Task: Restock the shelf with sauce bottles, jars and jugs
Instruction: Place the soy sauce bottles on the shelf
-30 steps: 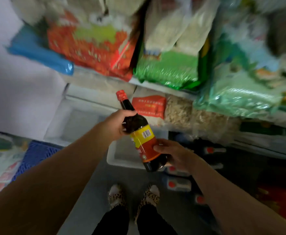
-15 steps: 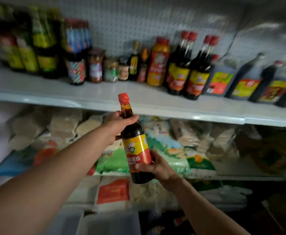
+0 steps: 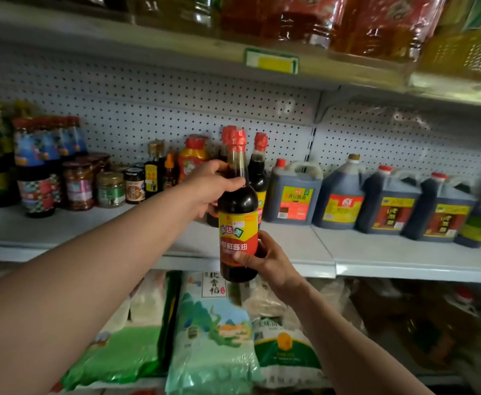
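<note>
— Two hands are wrapped round one soy sauce bottle [image 3: 238,212], and it is held upright in front of the middle shelf [image 3: 376,259].
— How is it gripped?
— The shoulder below the neck is clasped by the left hand [image 3: 208,189]; the lower label is pinched by the right hand [image 3: 265,259].
— And behind?
— Matching red-capped bottles [image 3: 259,166] are lined up there, dark jugs [image 3: 292,192] are ranged to the right, jars [image 3: 109,189] to the left.
</note>
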A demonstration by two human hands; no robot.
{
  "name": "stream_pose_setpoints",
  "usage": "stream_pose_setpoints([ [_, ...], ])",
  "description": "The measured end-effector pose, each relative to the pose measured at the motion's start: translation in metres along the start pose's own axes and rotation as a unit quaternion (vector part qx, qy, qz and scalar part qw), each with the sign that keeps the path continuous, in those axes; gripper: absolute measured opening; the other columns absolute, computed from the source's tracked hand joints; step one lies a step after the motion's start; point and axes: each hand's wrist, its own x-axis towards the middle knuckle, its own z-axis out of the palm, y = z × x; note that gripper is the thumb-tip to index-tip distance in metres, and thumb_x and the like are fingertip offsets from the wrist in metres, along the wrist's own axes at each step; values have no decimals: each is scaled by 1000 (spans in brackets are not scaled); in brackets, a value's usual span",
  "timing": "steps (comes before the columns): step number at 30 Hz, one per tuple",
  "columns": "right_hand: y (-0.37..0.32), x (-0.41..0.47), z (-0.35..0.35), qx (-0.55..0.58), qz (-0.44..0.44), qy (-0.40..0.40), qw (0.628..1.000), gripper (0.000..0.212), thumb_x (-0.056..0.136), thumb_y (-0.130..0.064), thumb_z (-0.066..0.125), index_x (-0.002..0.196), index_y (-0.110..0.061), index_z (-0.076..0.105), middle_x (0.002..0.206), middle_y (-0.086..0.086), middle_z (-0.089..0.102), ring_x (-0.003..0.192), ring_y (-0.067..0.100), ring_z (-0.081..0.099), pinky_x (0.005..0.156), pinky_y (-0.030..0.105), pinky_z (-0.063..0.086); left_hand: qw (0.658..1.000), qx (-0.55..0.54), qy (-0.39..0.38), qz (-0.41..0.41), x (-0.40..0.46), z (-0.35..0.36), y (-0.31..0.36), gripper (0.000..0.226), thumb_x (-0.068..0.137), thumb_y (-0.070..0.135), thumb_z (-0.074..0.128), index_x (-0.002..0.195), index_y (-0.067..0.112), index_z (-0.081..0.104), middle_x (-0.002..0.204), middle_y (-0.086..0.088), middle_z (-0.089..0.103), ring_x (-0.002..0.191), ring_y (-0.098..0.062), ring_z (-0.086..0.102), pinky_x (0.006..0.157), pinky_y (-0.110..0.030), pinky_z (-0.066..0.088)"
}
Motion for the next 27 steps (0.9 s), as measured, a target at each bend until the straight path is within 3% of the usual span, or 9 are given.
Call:
stream_pose_setpoints([
  [5, 11, 42, -45, -55, -15, 4, 998, 52, 80, -14, 83, 128, -16, 63, 114, 1, 74, 107, 19, 68, 84, 25, 55, 999, 43, 29, 13, 43, 41, -2, 47, 84, 15, 76, 125, 22, 55, 118, -1, 65, 105, -23, 62, 83, -42, 54],
  [9, 27, 65, -58, -42, 3, 22, 999, 65, 77, -12, 86, 134, -16, 54, 121, 3, 70, 111, 16, 67, 93, 32, 55, 997, 65, 45, 11, 69, 47, -16, 44, 84, 16, 76, 120, 26, 52, 119, 0, 63, 107, -23, 61, 89, -47, 54],
  [13, 36, 83, -56, -71, -9, 25, 997, 62, 82, -15, 83, 135, -13, 53, 124, 1, 68, 113, 13, 65, 100, 33, 53, 988, 143, 34, 53, 90, 46, -22, 41, 80, 23, 80, 111, 27, 53, 113, 2, 63, 103, -21, 61, 83, -41, 54],
  [22, 41, 98, -49, -77, 7, 72, 994, 58, 80, -28, 84, 131, -22, 56, 121, -6, 68, 111, 8, 65, 94, 26, 54, 977, 201, -2, 76, 116, 39, -25, 50, 78, 32, 81, 117, 29, 49, 119, 2, 60, 106, -23, 60, 84, -45, 56],
  [27, 41, 101, -48, -83, 14, 93, 992, 63, 81, -28, 83, 136, -18, 54, 126, 0, 67, 118, 16, 63, 103, 37, 52, 978, 187, -15, 89, 124, 39, -28, 50, 79, 31, 81, 117, 27, 49, 114, 2, 59, 102, -23, 60, 84, -46, 57],
])
